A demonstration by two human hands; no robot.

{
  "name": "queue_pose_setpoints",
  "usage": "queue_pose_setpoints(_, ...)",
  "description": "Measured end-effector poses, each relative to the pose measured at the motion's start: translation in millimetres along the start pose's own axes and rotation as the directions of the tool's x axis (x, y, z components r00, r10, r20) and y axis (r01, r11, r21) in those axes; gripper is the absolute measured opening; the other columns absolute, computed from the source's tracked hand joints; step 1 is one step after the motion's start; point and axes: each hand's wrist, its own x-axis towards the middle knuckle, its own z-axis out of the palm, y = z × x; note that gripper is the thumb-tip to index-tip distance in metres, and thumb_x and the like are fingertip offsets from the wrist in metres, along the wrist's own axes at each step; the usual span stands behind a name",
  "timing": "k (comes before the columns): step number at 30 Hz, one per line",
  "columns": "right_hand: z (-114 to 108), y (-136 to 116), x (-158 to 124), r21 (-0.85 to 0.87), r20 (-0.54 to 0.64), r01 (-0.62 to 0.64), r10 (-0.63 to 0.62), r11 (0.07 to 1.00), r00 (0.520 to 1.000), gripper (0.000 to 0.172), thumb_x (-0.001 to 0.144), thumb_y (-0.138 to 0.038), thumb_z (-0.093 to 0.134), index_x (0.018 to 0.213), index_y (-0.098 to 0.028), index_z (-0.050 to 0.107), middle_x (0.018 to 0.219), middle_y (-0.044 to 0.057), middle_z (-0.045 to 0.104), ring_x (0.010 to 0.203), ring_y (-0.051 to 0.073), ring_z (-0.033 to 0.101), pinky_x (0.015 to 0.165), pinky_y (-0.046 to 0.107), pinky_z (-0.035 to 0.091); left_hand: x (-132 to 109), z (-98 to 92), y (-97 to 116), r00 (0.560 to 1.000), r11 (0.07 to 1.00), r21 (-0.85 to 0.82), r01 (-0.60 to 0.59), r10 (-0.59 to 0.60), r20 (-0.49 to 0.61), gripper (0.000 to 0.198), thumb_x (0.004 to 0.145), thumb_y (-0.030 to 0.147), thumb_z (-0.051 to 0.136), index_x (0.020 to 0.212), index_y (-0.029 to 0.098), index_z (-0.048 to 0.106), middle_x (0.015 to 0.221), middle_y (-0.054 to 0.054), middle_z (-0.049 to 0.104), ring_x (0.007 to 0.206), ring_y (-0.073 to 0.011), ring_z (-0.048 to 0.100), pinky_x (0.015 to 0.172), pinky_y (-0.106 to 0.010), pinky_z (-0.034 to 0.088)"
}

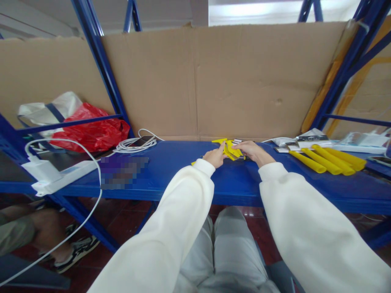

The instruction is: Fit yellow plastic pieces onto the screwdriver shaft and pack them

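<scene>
White sleeves [183, 211] are extending over gray trousers [233, 244] to a blue table [174, 162], where yellow parts [233, 152] are sitting before a cardboard panel [244, 81]. The right hand [252, 152] is holding them; the left hand [214, 156] is touching them, its grip unclear. Yellow tubes [328, 159] are lying to the right.

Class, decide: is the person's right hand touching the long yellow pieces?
Apart. The head view shows blue tabletop between the right hand and the long yellow pieces.
</scene>
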Motion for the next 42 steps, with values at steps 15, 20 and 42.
queue_pose_setpoints(15, 8, -4, -8, -0.053, 0.002, 0.013, -0.013, 0.999, 1.000, 0.030, 0.064, -0.027, 0.092, 0.064, -0.017, 0.064, 0.054, 0.001, 0.060, 0.059, 0.016, 0.059, 0.060, 0.026, 0.049, 1, -1.0, 0, 0.999, 1.000, -0.010, 0.003, -0.003, 0.036, 0.071, 0.104, 0.034, 0.043, 0.168, 0.019, 0.014, 0.144, -0.017, 0.064, 0.130, -0.0303, 0.064, 0.103, -0.037, 0.050)
queue_pose_setpoints(20, 7, -2, -5, -0.107, 0.045, 0.043, -0.038, 0.993, 0.998, 0.036, 0.066, -0.028, 0.091, 0.059, -0.018, 0.058, 0.053, 0.000, 0.058, 0.057, 0.013, 0.056, 0.060, 0.025, 0.047, 1, -1.4, 0, 1.000, 1.000, -0.020, -0.001, 0.001, 0.014, 0.066, 0.105, 0.032, 0.043, 0.166, 0.020, 0.022, 0.145, -0.016, 0.064, 0.131, -0.0299, 0.064, 0.104, -0.038, 0.049)
queue_pose_setpoints(42, -5, 8, 10, 0.191, 0.285, -0.059, 0.002, 0.980, 0.958, 0.030, 0.076, -0.019, 0.084, 0.063, -0.018, 0.057, 0.053, -0.002, 0.054, 0.052, 0.010, 0.046, 0.052, 0.023, 0.040, -1, -1.9, -3, 0.987, 0.987, -0.105, -0.119, 0.106, -0.119, 0.036, 0.104, 0.023, 0.046, 0.137, 0.025, 0.059, 0.140, -0.007, 0.068, 0.128, -0.0227, 0.065, 0.104, -0.032, 0.052)
